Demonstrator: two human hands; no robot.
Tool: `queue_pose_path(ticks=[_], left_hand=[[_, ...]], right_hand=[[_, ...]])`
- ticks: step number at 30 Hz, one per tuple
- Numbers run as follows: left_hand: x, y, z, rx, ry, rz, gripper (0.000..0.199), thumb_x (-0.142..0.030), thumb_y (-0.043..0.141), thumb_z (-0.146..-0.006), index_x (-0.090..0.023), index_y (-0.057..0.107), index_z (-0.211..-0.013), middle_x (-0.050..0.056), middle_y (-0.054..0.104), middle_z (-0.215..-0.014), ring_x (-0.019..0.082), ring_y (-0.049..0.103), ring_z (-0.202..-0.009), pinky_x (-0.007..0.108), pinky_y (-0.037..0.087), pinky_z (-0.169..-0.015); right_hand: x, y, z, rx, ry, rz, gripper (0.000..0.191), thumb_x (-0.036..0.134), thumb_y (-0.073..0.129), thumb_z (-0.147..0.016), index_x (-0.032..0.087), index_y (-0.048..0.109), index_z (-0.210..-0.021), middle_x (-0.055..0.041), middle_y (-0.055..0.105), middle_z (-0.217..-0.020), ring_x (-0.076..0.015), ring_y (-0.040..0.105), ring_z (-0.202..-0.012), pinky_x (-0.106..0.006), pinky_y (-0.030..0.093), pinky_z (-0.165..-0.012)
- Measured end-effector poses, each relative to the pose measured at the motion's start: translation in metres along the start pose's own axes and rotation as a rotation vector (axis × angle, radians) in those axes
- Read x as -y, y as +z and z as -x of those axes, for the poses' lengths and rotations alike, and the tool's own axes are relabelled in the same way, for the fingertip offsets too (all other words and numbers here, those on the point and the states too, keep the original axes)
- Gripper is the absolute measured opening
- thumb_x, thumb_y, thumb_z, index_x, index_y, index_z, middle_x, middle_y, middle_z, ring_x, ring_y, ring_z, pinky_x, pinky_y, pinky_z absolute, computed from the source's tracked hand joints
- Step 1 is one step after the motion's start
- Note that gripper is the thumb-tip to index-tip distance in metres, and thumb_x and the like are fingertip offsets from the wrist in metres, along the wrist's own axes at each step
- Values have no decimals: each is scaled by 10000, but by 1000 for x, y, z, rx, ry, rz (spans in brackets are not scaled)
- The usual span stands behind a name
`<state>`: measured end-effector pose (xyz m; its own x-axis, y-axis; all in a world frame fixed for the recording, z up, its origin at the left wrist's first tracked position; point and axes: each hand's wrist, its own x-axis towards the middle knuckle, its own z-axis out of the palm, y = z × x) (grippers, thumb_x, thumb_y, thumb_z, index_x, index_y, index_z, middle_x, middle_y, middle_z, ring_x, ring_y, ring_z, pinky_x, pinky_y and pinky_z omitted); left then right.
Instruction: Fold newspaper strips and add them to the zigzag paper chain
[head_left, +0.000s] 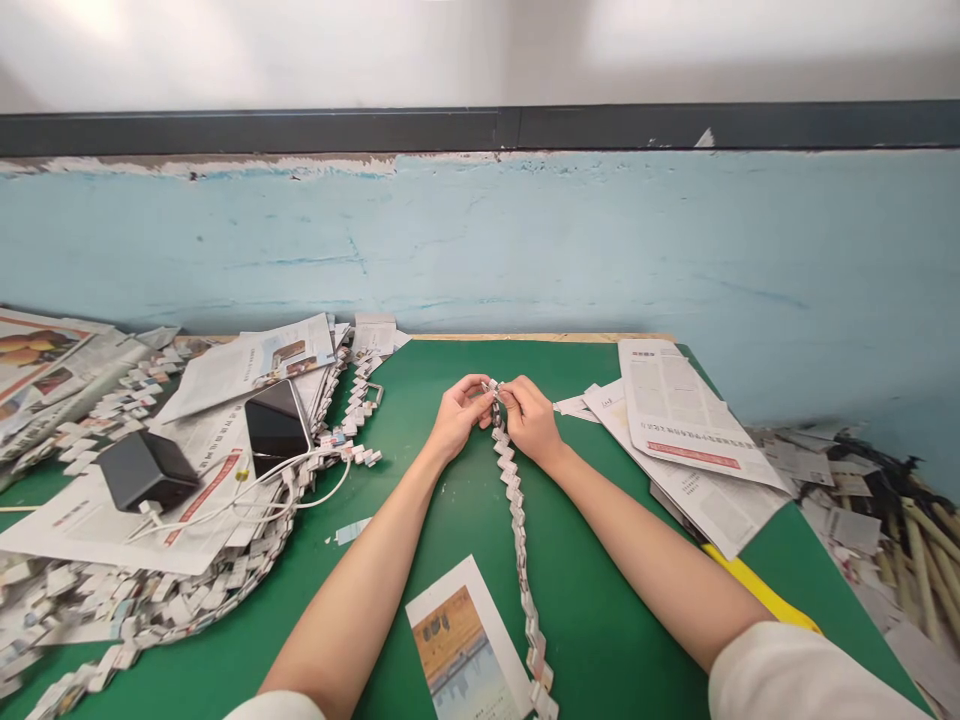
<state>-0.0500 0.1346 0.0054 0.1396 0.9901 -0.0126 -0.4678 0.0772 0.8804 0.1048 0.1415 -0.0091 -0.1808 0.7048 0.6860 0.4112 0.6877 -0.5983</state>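
A zigzag chain of folded paper (516,510) runs from my fingertips down the green table (615,600) towards me. At its far end, my left hand (461,412) pinches the chain from the left. Opposite it, my right hand (531,415) has thumb and forefinger closed on the same end. The fingertips of both hands nearly meet, and the exact fold between them is partly hidden. Left of the chain lies a printed paper piece (469,650) with a picture on it.
On the left, newspapers (112,530), a dark phone (277,428), a black box-shaped charger (147,470) with a white cable and heaps of paper chain lie. Folded newspapers (690,430) and a yellow strip (761,590) lie right. Behind stands a blue wall (525,240).
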Motion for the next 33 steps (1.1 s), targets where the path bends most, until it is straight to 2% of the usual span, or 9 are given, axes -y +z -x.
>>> queue_pose_path(ticks=[12, 19, 26, 33], left_hand=[[11, -9, -6, 26, 11, -40, 487, -415, 929, -720, -147, 682, -1042, 15, 648, -839, 49, 512, -501, 218, 409, -474], [11, -10, -5, 38, 14, -78, 472, -431, 908, -749, -151, 668, -1044, 5, 642, -830, 48, 518, -507, 215, 412, -484], [8, -8, -4, 59, 13, -82, 456, -426, 900, -761, -153, 662, -1038, 3, 641, -836, 51, 520, -522, 217, 421, -494], [4, -4, -1, 43, -4, -22, 415, -445, 883, -774, -170, 629, -953, -28, 596, -761, 62, 531, -523, 209, 452, -480]], right_hand=[[-2, -1, 2, 33, 45, -87, 297, 326, 429, -1099, 221, 624, -901, -66, 603, -831, -209, 584, -787, -352, 486, -751], [-3, -5, -3, 65, 63, -140, 321, 333, 431, -1105, 213, 592, -855, -32, 567, -784, -177, 549, -719, -312, 453, -696], [-6, -3, -1, 62, -3, -103, 309, 293, 407, -1109, 217, 568, -856, -35, 545, -784, -190, 553, -747, -323, 467, -724], [0, -2, -1, 27, -99, -60, 204, 201, 469, -1075, 206, 643, -968, -77, 593, -916, -208, 598, -845, -359, 531, -790]])
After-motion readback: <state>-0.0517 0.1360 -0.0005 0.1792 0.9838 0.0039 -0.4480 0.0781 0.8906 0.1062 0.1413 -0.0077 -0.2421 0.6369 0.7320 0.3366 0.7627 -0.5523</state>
